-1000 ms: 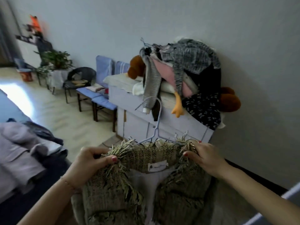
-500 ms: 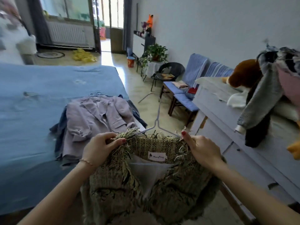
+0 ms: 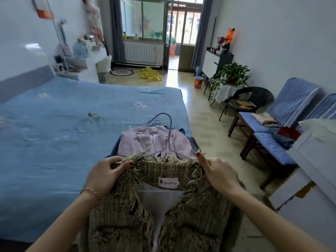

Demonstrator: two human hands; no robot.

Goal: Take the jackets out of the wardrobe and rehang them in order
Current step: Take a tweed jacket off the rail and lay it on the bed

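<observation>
I hold a fringed olive tweed jacket [image 3: 163, 211] by its shoulders in front of me, on a light blue hanger [image 3: 169, 131] whose hook rises above the collar. My left hand [image 3: 107, 173] grips the left shoulder and my right hand [image 3: 216, 173] grips the right shoulder. A white label shows inside the collar. Just beyond, a lilac jacket [image 3: 154, 140] lies on its own hanger on the corner of the blue bed [image 3: 54, 128], on top of darker clothes.
To the right stand blue-cushioned wooden chairs [image 3: 269, 142] with folded clothes, a black round chair [image 3: 251, 100], a potted plant [image 3: 231, 73] and a white cabinet [image 3: 312, 171]. The tiled aisle [image 3: 201, 120] runs toward the balcony door. A small object [image 3: 92, 115] lies on the bed.
My view has swung left from the wall and cabinet piled with clothes toward the bed. Both hands kept their grip on the tweed jacket, which now hangs over the bed's near corner.
</observation>
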